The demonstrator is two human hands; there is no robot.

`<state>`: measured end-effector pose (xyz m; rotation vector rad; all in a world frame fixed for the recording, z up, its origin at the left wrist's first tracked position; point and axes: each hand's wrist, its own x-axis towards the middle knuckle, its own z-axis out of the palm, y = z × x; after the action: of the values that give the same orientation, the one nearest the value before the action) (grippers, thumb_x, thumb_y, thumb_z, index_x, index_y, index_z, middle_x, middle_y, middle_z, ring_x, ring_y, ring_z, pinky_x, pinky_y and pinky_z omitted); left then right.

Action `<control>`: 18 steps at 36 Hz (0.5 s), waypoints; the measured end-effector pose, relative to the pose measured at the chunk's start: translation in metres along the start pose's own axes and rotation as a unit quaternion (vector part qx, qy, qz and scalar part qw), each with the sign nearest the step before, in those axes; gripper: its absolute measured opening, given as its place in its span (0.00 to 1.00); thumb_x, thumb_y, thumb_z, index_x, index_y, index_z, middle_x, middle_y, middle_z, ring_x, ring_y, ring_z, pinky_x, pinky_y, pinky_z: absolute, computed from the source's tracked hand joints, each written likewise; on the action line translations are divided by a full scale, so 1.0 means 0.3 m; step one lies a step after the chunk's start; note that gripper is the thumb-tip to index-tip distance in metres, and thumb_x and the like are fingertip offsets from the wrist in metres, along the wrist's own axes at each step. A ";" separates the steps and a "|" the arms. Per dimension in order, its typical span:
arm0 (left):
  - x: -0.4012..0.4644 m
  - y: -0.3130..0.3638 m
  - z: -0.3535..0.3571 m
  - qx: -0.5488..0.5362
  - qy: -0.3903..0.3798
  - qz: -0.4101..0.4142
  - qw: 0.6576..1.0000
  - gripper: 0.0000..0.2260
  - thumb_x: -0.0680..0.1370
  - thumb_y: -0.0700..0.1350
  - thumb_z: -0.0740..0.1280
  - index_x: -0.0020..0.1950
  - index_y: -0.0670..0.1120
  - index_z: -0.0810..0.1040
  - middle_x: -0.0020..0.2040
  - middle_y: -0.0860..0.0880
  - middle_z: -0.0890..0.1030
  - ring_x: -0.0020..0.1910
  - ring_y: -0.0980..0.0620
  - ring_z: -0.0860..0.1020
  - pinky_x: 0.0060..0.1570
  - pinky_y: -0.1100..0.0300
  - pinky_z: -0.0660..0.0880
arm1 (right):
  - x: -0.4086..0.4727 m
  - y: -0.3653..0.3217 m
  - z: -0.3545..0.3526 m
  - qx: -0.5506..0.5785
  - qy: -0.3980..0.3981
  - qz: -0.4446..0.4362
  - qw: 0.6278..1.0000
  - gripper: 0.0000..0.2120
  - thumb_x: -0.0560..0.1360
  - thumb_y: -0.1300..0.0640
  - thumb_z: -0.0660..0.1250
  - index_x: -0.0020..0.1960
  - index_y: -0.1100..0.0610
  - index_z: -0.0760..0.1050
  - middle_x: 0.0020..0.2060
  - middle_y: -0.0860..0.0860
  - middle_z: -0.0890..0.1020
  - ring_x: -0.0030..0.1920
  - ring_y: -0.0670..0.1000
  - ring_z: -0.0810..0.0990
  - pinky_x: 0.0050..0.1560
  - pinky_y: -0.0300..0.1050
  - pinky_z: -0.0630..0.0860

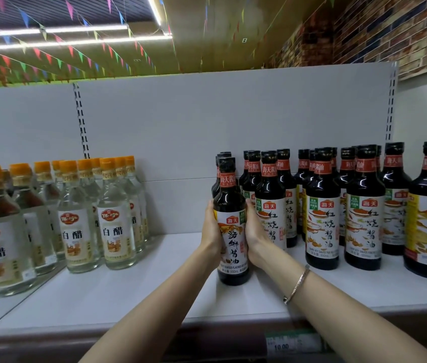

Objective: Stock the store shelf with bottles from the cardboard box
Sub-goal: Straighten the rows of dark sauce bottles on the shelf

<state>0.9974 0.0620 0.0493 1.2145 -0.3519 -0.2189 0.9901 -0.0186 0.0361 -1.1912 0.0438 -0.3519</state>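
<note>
I have my left hand (211,231) and right hand (255,235) clamped around an upright dark glass soy sauce bottle (232,226) standing on the white shelf (118,297). Just right of my grip stand more dark bottles (322,213); clear orange-capped vinegar bottles (115,218) stand well left.

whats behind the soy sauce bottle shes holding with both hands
Behind the held soy sauce bottle, gripped by the left hand and right hand, black caps of more dark bottles show in a row. Their bodies and labels are covered, so their exact count is unclear.

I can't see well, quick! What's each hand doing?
Left hand: closed on the dark soy sauce bottle.
Right hand: closed on the same bottle's other side.
</note>
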 end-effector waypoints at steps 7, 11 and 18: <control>0.034 -0.008 -0.021 0.006 -0.011 -0.002 1.000 0.32 0.81 0.60 0.43 0.63 0.41 0.77 0.44 0.45 0.83 0.39 0.52 0.82 0.31 0.64 0.77 | 0.032 -0.021 0.012 -0.027 0.038 -0.013 0.999 0.27 0.81 0.39 0.47 0.66 0.52 0.73 0.59 0.54 0.79 0.58 0.54 0.78 0.46 0.45 0.76; 0.053 -0.005 -0.026 -0.012 -0.019 -0.008 1.000 0.31 0.81 0.62 0.44 0.56 0.45 0.80 0.45 0.44 0.85 0.40 0.51 0.83 0.38 0.58 0.77 | 0.042 -0.021 0.011 0.003 0.017 -0.019 1.000 0.25 0.81 0.42 0.48 0.69 0.54 0.70 0.63 0.56 0.77 0.58 0.53 0.77 0.41 0.42 0.73; 0.071 -0.007 -0.036 0.000 -0.019 -0.014 1.000 0.30 0.80 0.62 0.47 0.60 0.44 0.79 0.45 0.44 0.85 0.44 0.49 0.82 0.42 0.56 0.76 | 0.050 -0.021 0.004 0.028 0.000 -0.016 0.999 0.23 0.82 0.44 0.50 0.66 0.56 0.73 0.59 0.57 0.79 0.46 0.49 0.79 0.41 0.42 0.74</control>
<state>1.0211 0.0632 0.0472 1.2177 -0.3676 -0.2669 1.0029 -0.0240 0.0445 -1.1368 0.0159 -0.3786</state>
